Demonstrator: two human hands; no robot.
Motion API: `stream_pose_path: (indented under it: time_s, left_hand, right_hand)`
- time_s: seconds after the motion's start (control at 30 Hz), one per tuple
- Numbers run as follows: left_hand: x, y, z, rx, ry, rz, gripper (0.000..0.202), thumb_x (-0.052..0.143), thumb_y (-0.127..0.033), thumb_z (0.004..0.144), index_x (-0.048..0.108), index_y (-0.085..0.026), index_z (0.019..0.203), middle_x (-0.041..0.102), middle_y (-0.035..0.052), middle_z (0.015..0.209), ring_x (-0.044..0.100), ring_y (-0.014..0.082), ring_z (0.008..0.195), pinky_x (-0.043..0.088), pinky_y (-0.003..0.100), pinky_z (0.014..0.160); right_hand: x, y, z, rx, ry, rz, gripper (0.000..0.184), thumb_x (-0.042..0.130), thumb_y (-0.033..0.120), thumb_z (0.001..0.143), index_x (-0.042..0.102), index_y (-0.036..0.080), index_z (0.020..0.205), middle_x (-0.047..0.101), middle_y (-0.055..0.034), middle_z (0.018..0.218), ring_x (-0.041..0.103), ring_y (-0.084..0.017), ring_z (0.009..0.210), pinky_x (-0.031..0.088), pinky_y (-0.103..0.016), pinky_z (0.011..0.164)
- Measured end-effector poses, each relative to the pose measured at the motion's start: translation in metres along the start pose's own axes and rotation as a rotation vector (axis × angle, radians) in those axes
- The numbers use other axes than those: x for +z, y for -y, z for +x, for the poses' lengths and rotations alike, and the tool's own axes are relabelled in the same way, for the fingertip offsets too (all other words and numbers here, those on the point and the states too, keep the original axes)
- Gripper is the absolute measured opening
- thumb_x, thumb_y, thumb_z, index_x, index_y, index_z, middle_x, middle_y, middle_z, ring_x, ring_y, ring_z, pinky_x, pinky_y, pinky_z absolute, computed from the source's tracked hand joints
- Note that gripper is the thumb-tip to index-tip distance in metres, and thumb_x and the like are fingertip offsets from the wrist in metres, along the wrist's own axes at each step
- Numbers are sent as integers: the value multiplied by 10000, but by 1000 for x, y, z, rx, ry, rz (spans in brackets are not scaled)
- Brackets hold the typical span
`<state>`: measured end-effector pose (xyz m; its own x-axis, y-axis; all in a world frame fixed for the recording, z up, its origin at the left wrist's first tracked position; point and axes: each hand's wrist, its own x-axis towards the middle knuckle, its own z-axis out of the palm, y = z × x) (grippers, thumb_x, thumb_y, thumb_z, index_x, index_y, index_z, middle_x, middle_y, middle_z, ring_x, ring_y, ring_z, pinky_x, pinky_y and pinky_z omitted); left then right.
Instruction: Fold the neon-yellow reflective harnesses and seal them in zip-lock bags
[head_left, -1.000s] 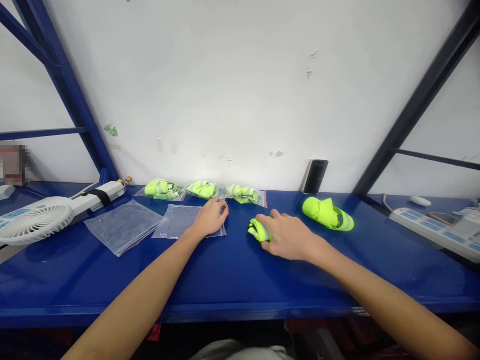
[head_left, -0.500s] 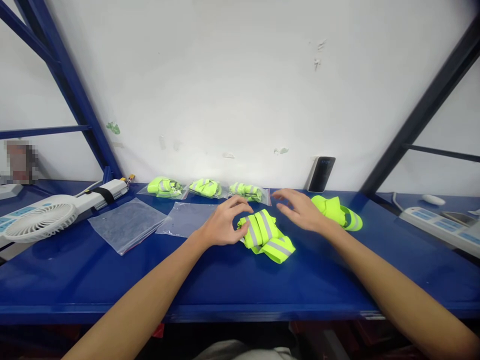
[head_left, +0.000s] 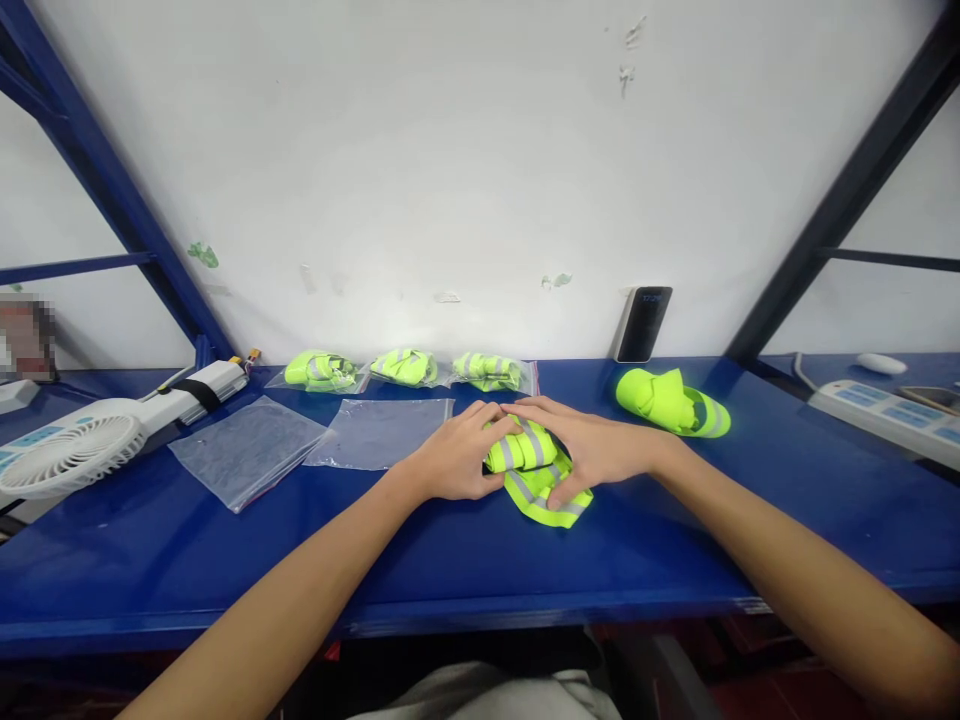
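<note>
Between my two hands lies a folded neon-yellow reflective strap (head_left: 529, 450) with silver stripes, resting on the blue table. My left hand (head_left: 465, 452) grips its left side, thumb near the front and fingers over the top. From the right, my right hand (head_left: 592, 445) wraps round the bundle, its thumb pressing on the loose end that sticks out toward me. Parts of the strap are hidden under the fingers. Another neon-yellow strap (head_left: 671, 403), loosely coiled, sits beyond my right wrist.
Along the wall lie three bagged yellow bundles (head_left: 322, 372). Flat clear bags (head_left: 247, 450) and another clear bag (head_left: 382, 432) lie left of my hands. A white fan (head_left: 75, 455) is at the far left. A phone (head_left: 643, 325) leans on the wall; a power strip (head_left: 892, 415) lies right.
My right hand has come down from the right onto the bundle, and my left hand has closed on its other side. The view has shifted slightly.
</note>
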<state>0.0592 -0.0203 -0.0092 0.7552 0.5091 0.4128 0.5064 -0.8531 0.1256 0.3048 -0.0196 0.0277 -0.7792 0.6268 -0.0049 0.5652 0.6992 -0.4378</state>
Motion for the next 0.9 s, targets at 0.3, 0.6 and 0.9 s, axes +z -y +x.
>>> stream_pose_path:
  time_s: [0.3, 0.6, 0.9]
  left_hand:
    - [0, 9, 3, -198, -121, -278, 408, 541, -165, 782, 591, -201, 1185, 681, 46, 1029, 616, 197, 896, 471, 315, 817]
    - [-6, 12, 5, -373, -393, -716, 274, 570, -277, 799, 622, -135, 1028, 677, 56, 961, 627, 197, 858, 505, 287, 755]
    - [-8, 21, 5, -579, -549, -1035, 457, 531, -274, 797, 539, -194, 1248, 669, 56, 1108, 642, 213, 958, 511, 316, 822]
  right_hand:
    - [2, 0, 3, -10, -94, 115, 737, 521, 524, 921, 178, 361, 1552, 339, -46, 1561, 338, -290, 1422, 340, -460, 1125]
    - [19, 9, 21, -37, -406, 345, 549, 640, 447, 868, 497, 222, 1349, 654, -80, 1191, 626, -273, 1065, 520, -432, 921]
    - [6, 26, 35, -239, -460, -107, 641, 651, 186, 834, 458, 345, 1425, 248, -98, 1563, 393, -322, 1377, 494, -459, 991]
